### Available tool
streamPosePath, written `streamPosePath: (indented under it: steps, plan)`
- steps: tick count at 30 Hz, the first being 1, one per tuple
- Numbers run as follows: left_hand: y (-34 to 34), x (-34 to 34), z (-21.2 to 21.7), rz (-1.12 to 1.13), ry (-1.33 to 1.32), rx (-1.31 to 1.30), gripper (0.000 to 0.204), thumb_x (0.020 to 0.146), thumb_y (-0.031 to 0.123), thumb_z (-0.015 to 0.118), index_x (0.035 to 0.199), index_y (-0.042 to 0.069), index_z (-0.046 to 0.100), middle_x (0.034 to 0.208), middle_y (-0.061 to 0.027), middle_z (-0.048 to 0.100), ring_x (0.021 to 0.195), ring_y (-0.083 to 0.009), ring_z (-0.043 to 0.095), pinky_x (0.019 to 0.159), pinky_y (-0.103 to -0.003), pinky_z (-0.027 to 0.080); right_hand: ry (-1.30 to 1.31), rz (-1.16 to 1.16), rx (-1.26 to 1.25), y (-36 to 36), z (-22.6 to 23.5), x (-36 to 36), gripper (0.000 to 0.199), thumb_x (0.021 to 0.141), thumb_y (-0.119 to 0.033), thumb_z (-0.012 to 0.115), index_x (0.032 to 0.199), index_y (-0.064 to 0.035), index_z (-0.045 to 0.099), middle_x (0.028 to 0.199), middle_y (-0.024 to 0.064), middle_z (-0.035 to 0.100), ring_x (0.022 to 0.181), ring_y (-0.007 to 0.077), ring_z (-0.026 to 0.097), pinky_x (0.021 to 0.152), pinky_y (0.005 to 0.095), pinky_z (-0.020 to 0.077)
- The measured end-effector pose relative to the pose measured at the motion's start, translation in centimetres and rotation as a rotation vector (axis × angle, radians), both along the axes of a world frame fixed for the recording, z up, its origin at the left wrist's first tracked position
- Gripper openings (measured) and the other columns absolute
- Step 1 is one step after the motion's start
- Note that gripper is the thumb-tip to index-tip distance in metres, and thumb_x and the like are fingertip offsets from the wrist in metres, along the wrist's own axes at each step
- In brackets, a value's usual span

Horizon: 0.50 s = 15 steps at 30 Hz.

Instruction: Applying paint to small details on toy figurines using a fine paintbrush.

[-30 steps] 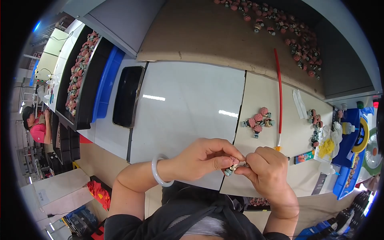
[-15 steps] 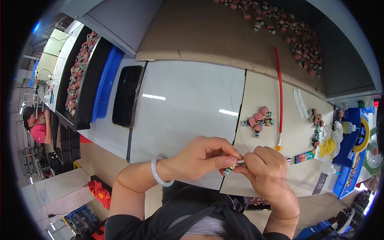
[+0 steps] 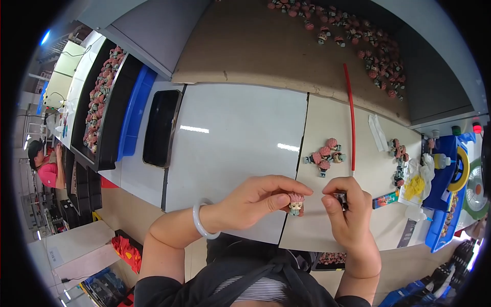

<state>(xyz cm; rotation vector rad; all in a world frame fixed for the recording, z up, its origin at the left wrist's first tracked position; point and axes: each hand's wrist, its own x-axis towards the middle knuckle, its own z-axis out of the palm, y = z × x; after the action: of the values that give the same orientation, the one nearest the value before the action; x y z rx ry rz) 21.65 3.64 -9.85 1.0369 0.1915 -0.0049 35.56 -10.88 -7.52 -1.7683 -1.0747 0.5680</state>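
My left hand, with a pale bangle on its wrist, pinches a small pink-haired figurine between thumb and fingers. The figurine stands upright, its front toward me. A short gap to the right, my right hand is curled round a small dark tool with a shiny part; most of it is hidden in the fingers. Just beyond, a cluster of similar figurines lies on the table. A long red-handled brush points away from me, its bristle end hidden behind my right hand.
Many figurines lie on the brown shelf at the back. A phone and a black tray of figurines are left. On the right are more figurines, a blue bin and yellow tape. A co-worker is far left.
My right hand has drawn away to the right from the figurine, taking the dark tool along. The figurine in my left hand has turned upright and shows more plainly.
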Motion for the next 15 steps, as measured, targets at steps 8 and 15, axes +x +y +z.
streamPosePath:
  steps: [8,15]
  plan:
    - [0.6,-0.6,0.9,0.111,0.021,0.016,0.026,0.090,0.009,0.046,0.114,0.001,0.042,0.099,-0.0053,0.052,0.089,-0.0121,0.052,0.082,-0.026,0.043,0.153,0.187,-0.046,1.4,0.5,-1.4,0.053,0.061,-0.026,0.079,0.101,-0.0047,0.051,0.054,-0.0010,0.043,0.050,0.0062,0.038,0.045,0.0207,0.0302]
    - [7.5,-5.5,7.8,1.271,-0.056,1.135,0.018,0.088,0.015,0.049,0.097,0.000,0.053,0.091,-0.0064,0.053,0.085,-0.0129,0.054,0.077,-0.025,0.044,-0.064,-0.022,-0.007,-0.4,0.3,-0.2,0.027,0.070,-0.009,0.069,0.094,-0.0055,0.057,0.053,0.0027,0.044,0.047,0.0114,0.045,0.045,0.0239,0.0380]
